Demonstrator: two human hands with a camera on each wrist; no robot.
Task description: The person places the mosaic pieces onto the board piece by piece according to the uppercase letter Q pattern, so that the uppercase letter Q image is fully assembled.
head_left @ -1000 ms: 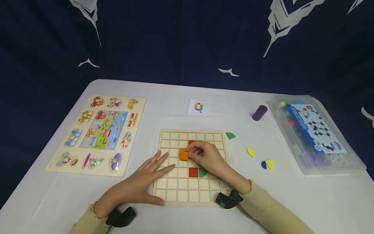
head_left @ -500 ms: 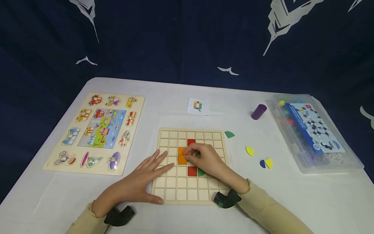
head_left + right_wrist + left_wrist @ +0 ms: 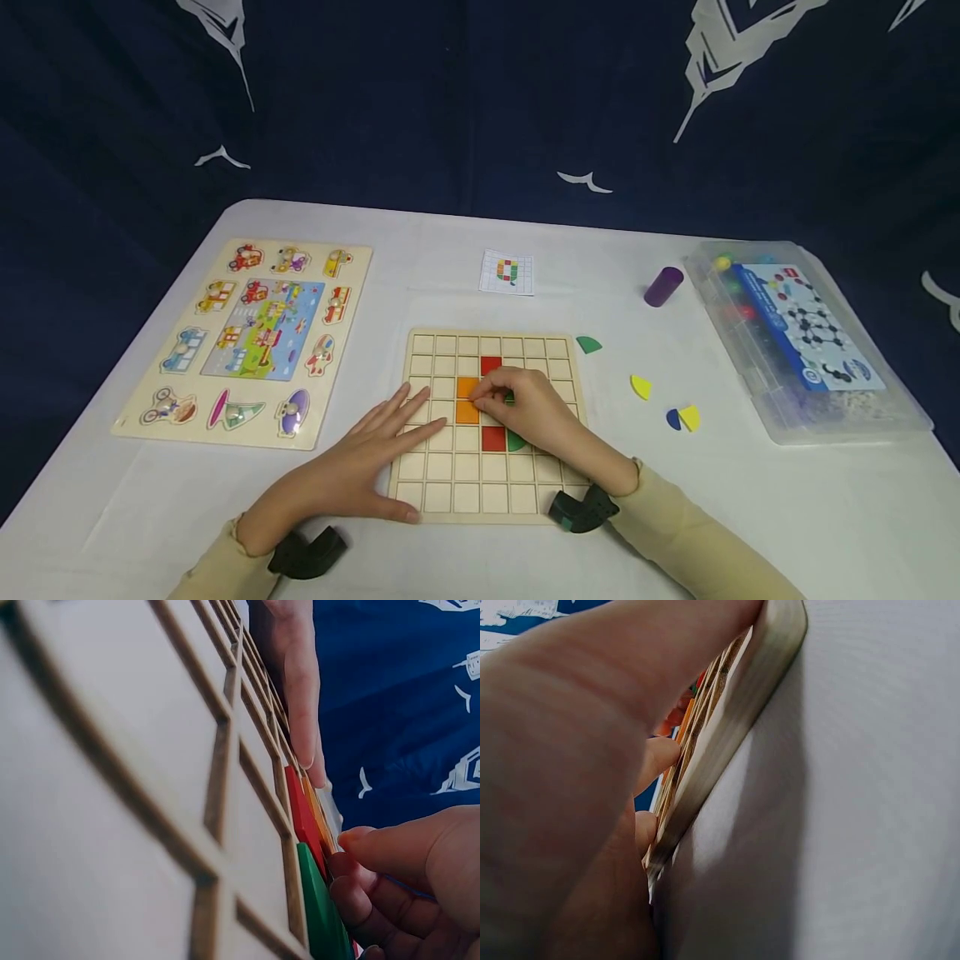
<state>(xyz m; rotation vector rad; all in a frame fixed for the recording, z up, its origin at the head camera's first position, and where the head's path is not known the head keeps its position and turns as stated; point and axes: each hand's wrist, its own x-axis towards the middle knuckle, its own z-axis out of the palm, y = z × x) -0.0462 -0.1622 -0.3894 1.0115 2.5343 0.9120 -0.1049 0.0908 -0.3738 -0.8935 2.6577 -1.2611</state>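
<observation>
On the board (image 3: 468, 500), orange tiles (image 3: 466, 412) align front-to-back; left hand (image 3: 366, 458) spread, right hand (image 3: 528, 408) at them, grip unclear.

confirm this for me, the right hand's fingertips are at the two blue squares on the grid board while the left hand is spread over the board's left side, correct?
Not quite: the colour is wrong. The head view shows the right hand with its fingertips at two orange squares on the grid board; the left hand is spread as you say.
</observation>
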